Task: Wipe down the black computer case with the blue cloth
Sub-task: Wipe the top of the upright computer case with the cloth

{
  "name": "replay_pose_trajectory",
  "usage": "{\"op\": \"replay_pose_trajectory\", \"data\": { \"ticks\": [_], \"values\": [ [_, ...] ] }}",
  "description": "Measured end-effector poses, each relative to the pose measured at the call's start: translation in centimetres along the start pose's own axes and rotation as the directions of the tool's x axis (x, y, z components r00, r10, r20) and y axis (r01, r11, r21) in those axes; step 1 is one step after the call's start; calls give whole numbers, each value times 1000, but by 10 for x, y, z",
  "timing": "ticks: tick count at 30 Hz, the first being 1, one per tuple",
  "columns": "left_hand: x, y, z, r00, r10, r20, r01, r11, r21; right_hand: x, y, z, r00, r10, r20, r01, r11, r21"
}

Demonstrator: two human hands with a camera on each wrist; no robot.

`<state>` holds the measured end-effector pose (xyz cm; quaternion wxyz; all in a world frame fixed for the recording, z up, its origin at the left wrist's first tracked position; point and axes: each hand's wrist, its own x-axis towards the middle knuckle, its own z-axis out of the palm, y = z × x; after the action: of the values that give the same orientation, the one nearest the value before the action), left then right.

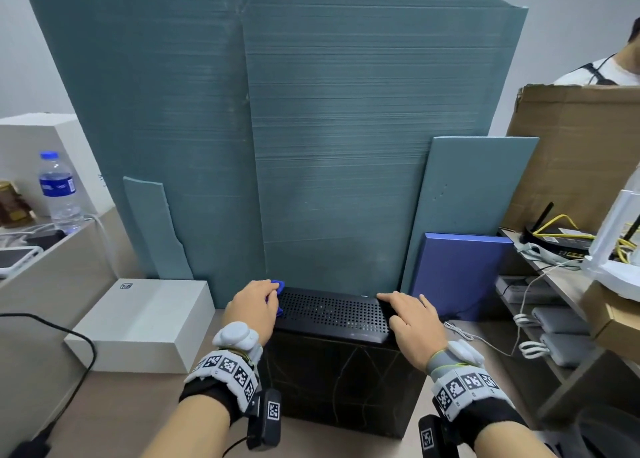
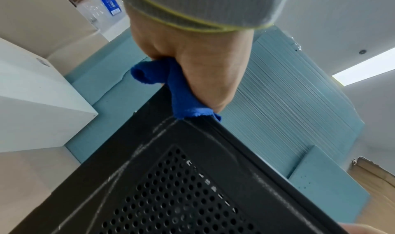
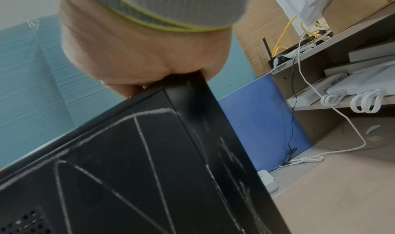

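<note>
The black computer case (image 1: 332,314) stands upright on the desk, its perforated top facing me. White chalk-like lines mark its panels, as the case (image 2: 171,187) shows in the left wrist view and the case (image 3: 128,170) in the right wrist view. My left hand (image 1: 251,305) grips the bunched blue cloth (image 1: 277,285) at the top's far left corner. The cloth (image 2: 181,93) sticks out under the left hand (image 2: 192,60) and touches the case's edge. My right hand (image 1: 412,315) lies on the top's right end with fingers stretched out; the right hand (image 3: 138,55) holds nothing.
Tall blue-green foam boards (image 1: 346,146) stand right behind the case. A white box (image 1: 145,322) sits on the left, a blue panel (image 1: 457,277) on the right. Shelves with cables (image 1: 554,284), a cardboard box (image 1: 571,146) and a person (image 1: 616,62) are further right. A water bottle (image 1: 59,191) stands far left.
</note>
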<state>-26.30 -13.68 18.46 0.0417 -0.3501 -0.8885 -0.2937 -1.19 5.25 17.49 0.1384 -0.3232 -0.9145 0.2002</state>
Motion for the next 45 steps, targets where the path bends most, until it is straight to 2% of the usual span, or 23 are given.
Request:
{"op": "replay_pose_trajectory", "data": {
  "ticks": [7,11,13,15,18,22,24,26,30,35,38,40,45],
  "values": [
    [-5,8,3,998,-31,-51,34,998,54,0,0,0,1000,-3,-4,3,1000,5],
    [-11,22,9,999,22,-50,-20,998,59,0,-3,-3,1000,-25,-18,26,999,20],
    [-16,36,13,998,52,-31,-50,997,55,2,-3,-5,999,-16,-32,19,996,82],
    [-26,54,21,992,129,-16,-129,991,26,3,1,-5,998,9,-66,6,975,221],
    [-47,89,35,954,300,7,-300,954,5,-1,13,-3,987,63,-147,-3,928,374],
    [-48,97,41,882,418,218,-387,906,-173,-12,29,-6,964,201,-173,-91,862,499],
    [-35,80,39,847,443,294,-421,896,-139,-16,38,-3,960,228,-165,-116,856,503],
    [-28,68,38,858,420,296,-423,904,-58,-21,44,2,960,231,-156,-123,855,504],
    [-39,88,50,902,378,207,-358,925,-127,-25,45,8,952,268,-150,-148,829,539],
    [-57,138,67,843,495,213,-479,869,-122,-22,46,14,944,275,-184,-126,813,568],
    [-58,143,70,812,525,256,-511,850,-125,-23,49,15,952,256,-169,-121,820,560],
    [-53,134,69,812,517,270,-499,856,-139,-23,50,16,954,251,-161,-121,819,560],
    [-50,139,70,860,471,198,-454,882,-125,-23,49,13,954,258,-155,-121,802,585]
  ]
}}
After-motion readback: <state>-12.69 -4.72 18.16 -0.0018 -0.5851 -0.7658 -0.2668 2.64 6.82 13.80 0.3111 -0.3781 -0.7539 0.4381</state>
